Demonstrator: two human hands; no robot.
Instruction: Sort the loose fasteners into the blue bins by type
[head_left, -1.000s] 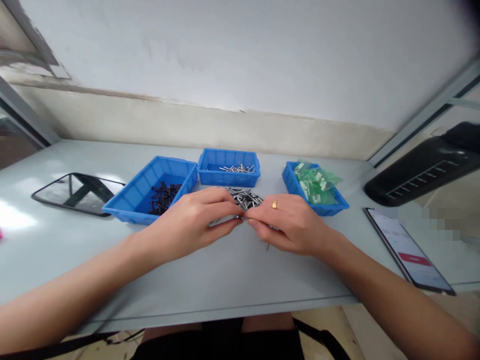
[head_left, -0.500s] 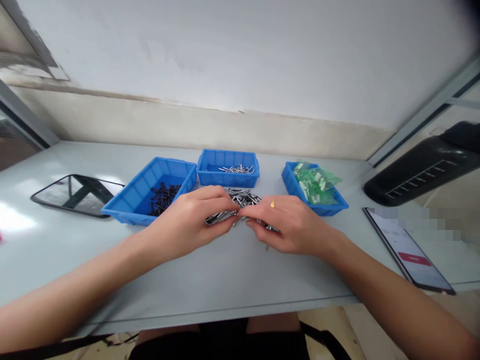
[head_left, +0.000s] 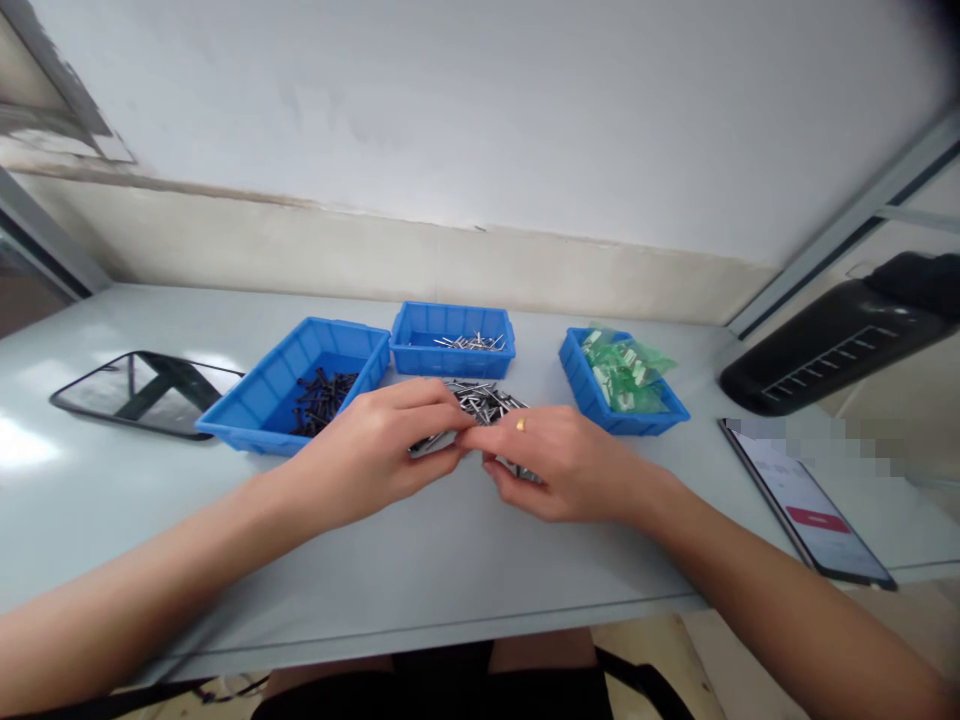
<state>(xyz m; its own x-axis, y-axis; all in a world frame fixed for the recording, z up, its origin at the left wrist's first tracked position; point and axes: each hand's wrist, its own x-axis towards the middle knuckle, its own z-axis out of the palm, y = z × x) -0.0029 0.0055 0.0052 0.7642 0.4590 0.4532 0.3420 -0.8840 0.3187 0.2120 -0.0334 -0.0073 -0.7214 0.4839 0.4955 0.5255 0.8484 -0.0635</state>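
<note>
1. Just in front of the pile of nails [head_left: 484,400] on the table [head_left: 450,570], I've got both hands meeting.
2. My left hand [head_left: 379,450] is curled tight around a small bundle of nails [head_left: 429,444], which sits just on the near side of the pile.
3. My right hand [head_left: 559,462] has thumb and forefinger pinched narrow on the bundle's right end. The other fingers are tucked under, and a gold ring [head_left: 520,424] shows.
4. Right behind the pile is a blue tray [head_left: 450,364] with a few silver nails in it.
5. Left of the pile there's a bigger tray [head_left: 247,420] holding dark screws [head_left: 319,390].
6. Right of the pile a third tray [head_left: 576,380] has green bags [head_left: 628,370].
7. Far left of the pile lies a dark phone [head_left: 142,392], and far right a lit phone [head_left: 810,510].
</note>
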